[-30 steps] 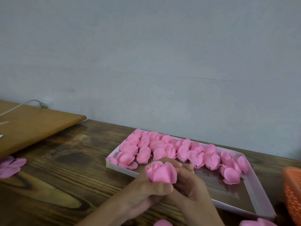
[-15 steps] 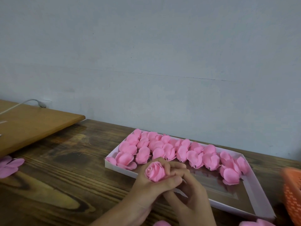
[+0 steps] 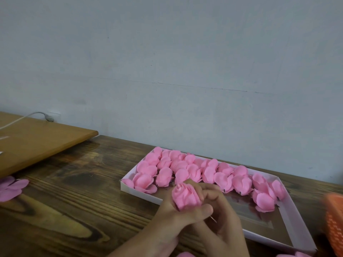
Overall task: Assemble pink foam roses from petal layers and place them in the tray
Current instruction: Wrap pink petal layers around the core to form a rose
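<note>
Head view: I see both hands raised over the worktop [image 3: 74, 201], in front of the near wall of the tray [image 3: 141, 191].

1. The left hand [image 3: 174, 217] grips one pink rose [image 3: 186, 196]. The thumb lies across its lower front and the fingers curl behind it. The rose is held in the air with its bud end up.
2. The right hand [image 3: 224, 227] lies just beside the left. Its fingers [image 3: 210, 189] curl against the right side of the rose. I cannot tell whether they pinch it.
3. Inside the tray, finished roses [image 3: 185, 169] fill the far part in rows, touching one another. The tray's brown bottom shows in the near right part.
4. Loose petals [image 3: 11, 188] lie at the left edge of the worktop.
5. A lighter wooden board [image 3: 37, 143] lies at far left, with a cable [image 3: 22, 118] over it.
6. An orange basket [image 3: 334, 219], blurred, stands at the right edge, near the tray.
</note>
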Demonstrator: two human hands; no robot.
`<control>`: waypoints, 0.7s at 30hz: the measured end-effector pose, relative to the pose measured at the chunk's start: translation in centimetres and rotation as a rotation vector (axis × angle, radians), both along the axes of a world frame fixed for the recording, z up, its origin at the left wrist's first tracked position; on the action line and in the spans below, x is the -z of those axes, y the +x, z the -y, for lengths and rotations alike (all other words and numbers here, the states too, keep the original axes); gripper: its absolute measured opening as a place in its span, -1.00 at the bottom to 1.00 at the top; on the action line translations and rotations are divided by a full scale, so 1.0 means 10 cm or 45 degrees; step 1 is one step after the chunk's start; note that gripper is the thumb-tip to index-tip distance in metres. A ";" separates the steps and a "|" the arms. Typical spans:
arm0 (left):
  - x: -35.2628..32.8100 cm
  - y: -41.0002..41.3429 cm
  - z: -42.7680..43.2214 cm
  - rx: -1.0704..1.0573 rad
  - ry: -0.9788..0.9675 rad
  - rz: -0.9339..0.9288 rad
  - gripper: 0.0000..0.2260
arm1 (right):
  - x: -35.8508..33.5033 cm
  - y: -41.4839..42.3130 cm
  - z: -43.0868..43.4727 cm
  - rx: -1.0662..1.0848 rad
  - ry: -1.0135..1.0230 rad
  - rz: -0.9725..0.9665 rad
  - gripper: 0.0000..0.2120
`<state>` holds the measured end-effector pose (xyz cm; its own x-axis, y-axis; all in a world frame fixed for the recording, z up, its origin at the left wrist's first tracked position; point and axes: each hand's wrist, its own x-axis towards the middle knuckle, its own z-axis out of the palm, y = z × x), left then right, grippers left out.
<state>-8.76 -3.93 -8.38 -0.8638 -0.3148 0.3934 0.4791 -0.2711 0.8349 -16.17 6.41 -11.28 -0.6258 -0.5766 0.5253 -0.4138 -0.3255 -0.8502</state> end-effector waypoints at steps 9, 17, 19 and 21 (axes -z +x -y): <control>0.02 0.00 0.12 0.013 -0.111 0.058 -0.84 | -0.12 0.18 0.09 -0.243 0.097 0.902 -0.80; 0.15 -0.11 0.25 -0.673 -0.433 0.156 -0.81 | -0.16 0.10 -0.08 0.438 0.175 -0.208 -0.85; 0.17 -0.13 0.28 -0.689 -0.495 0.158 -0.76 | -0.28 0.06 -0.12 0.425 0.246 -0.663 -0.70; 0.19 -0.14 0.29 -0.667 -0.466 0.145 -0.77 | -0.38 0.05 -0.12 0.402 0.358 -0.920 -0.63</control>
<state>-10.17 -6.81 -10.25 -0.6747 -0.5687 0.4705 0.3737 0.2865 0.8822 -15.67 7.58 -7.46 -0.3442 -0.6005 0.7217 -0.9244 0.0820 -0.3726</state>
